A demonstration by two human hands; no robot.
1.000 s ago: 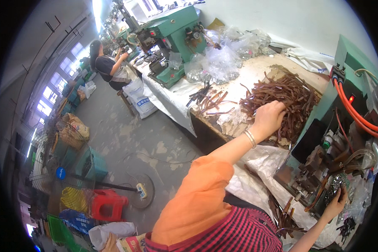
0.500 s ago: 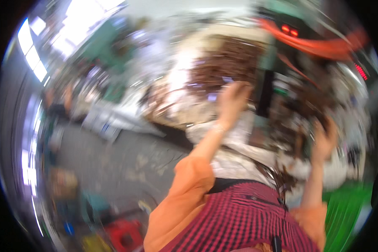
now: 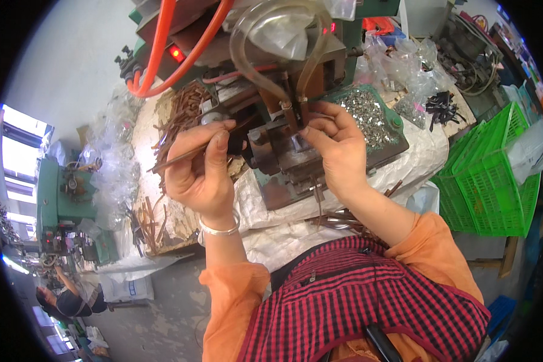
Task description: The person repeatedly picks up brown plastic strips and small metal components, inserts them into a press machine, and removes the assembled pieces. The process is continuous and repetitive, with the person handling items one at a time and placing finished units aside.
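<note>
Pinched between the thumb and fingers of my left hand [image 3: 202, 172] is a thin brown strip [image 3: 178, 158], slanting up toward the machine. Just right of it stands a dark metal clamping block [image 3: 277, 145] on a bench machine, under a looped clear hose [image 3: 247, 63]. My right hand [image 3: 347, 154] is at the block's right side, thumb and fingers closed by the upright metal tubes [image 3: 303, 111]. What those fingers hold, if anything, is hidden. A heap of similar brown strips [image 3: 187, 108] lies behind my left hand.
A green tray [image 3: 398, 146] with shiny metal bits [image 3: 368, 114] sits right of the machine. Orange hoses [image 3: 160, 51] hang overhead. Stacked green crates [image 3: 482, 181] stand at the right. Another person [image 3: 72, 301] works far left. More strips [image 3: 151, 226] lie at the bench's front left.
The view has swung from a blurred scene toward the machine. My left hand, earlier over the brown strips, now holds one beside the clamping block. My right hand is now at the block.
</note>
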